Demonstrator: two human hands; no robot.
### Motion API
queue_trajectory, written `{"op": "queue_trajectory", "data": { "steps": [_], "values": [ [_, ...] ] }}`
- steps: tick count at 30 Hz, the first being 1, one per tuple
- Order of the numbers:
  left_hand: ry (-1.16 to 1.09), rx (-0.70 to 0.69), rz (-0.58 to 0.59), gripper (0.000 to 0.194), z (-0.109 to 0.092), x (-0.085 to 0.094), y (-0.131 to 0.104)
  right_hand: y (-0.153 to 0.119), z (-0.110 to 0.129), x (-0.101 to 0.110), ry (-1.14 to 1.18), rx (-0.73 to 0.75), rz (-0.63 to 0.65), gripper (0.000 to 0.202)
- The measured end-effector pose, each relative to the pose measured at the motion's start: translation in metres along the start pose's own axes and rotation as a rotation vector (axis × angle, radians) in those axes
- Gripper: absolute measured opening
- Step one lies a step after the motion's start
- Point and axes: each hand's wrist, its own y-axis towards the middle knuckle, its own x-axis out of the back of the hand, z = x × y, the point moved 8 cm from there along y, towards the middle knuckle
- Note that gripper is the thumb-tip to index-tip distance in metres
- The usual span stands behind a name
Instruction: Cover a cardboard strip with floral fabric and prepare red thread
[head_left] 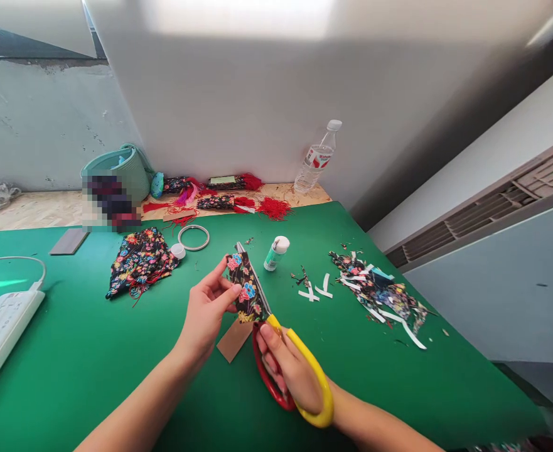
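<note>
Floral cloth (244,276) pinched between thumb and fingers of left hand (206,306), at mid-table. Scissors (274,322) in right hand (295,367), with fingers through the handles and blades along the right edge of the cloth, tips past its far end. Brown card (233,341) flat on the green table (116,358), just below the cloth. Upright beyond the hands, to the right of the blades: glue (276,253). Ring (194,237) and cap (177,252) farther back on the left, cap touching or nearly touching the bundle (139,260). Green surface between glue and scraps (389,294), with white strips (324,286) partway across. Scraps near the slanting right table edge; power strip (7,333) far left, well apart from left hand.
</note>
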Motion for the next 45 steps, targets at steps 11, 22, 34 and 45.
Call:
{"op": "queue_trajectory", "data": {
  "steps": [11,22,34,45],
  "values": [
    [-0.309,0.188,0.055,0.034,0.007,-0.005,0.004,0.001,0.011,0.002,0.204,0.003,-0.052,0.058],
    [-0.574,0.3,0.194,0.035,-0.001,-0.02,-0.001,-0.001,0.004,0.0,0.076,0.093,0.029,0.049],
    [-0.428,0.214,0.128,0.029,-0.005,-0.011,0.0,-0.003,0.007,0.001,0.016,0.119,0.036,0.046],
    [-0.32,0.187,0.084,0.029,0.0,-0.009,0.003,-0.003,0.008,-0.003,0.045,0.119,0.088,0.047]
  ]
}}
